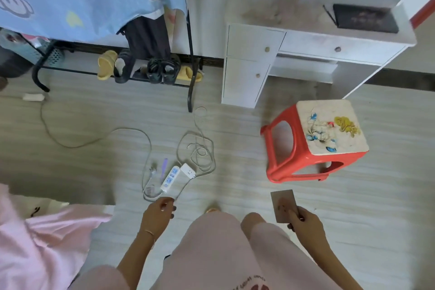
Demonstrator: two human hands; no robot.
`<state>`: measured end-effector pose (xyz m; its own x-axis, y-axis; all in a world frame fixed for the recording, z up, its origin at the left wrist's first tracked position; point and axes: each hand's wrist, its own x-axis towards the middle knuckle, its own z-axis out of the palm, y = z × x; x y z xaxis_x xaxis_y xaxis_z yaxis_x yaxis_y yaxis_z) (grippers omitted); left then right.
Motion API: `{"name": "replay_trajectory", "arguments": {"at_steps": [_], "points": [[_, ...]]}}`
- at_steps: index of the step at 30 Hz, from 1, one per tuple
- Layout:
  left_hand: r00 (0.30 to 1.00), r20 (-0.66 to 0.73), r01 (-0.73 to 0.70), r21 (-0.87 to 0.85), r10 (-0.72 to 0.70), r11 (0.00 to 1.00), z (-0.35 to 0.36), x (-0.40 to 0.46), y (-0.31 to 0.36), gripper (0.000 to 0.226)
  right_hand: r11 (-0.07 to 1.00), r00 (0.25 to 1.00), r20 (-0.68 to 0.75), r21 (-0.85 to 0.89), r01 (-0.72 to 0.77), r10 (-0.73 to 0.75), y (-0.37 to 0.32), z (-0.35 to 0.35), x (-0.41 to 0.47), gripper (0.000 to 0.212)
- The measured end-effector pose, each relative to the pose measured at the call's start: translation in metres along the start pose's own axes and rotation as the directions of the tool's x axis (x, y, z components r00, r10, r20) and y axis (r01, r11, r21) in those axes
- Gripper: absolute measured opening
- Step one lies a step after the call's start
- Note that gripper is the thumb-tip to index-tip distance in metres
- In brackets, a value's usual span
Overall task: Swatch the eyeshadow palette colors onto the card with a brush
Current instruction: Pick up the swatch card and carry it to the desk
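My right hand (306, 221) pinches a small grey-brown card (281, 202) by its lower right corner, thumb on its face. The card is upright over the floor and carries a few dark smudges. My left hand (159, 213) hangs beside my leg with loosely curled fingers, and I see nothing in it. A dark closed eyeshadow palette (366, 19) lies on the white desk (306, 37) at the far right. A thin dark stick (329, 14), probably the brush, lies just left of the palette. Both hands are far from the desk.
A red plastic stool (313, 141) with a flowered top stands in front of the desk. A white power strip (170, 178) and tangled cables (200, 148) lie on the floor ahead. A shoe rack (150, 70) stands under hanging blue cloth at left. Pink bedding (35, 242) is at lower left.
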<state>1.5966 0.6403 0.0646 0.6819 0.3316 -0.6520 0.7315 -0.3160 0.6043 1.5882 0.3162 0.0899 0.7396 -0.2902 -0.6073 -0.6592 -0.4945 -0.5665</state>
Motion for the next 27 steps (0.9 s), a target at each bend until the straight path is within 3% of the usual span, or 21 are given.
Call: {"name": "replay_trajectory", "arguments": {"at_steps": [8,14,20,27], "points": [[0.991,0.115,-0.071,0.076,0.062,0.995,0.04,0.083,0.122,0.017,0.988,0.992,-0.077,0.123,-0.094,0.104,-0.041,-0.03,0.077,0.021],[0.993,0.101,-0.062,-0.022,0.064,0.998,0.1,0.124,0.217,0.017,0.994,0.992,-0.09,0.077,-0.079,0.086,-0.074,-0.088,0.17,0.028],[0.985,0.096,-0.143,-0.023,0.144,0.99,0.136,0.155,0.302,0.015,0.998,0.995,-0.088,0.048,-0.045,0.049,-0.117,-0.142,0.258,0.033],[0.996,0.041,-0.081,0.006,0.081,0.997,0.134,0.209,0.349,0.016,0.983,0.992,-0.105,0.177,-0.056,0.076,-0.158,-0.166,0.328,0.027]]}}
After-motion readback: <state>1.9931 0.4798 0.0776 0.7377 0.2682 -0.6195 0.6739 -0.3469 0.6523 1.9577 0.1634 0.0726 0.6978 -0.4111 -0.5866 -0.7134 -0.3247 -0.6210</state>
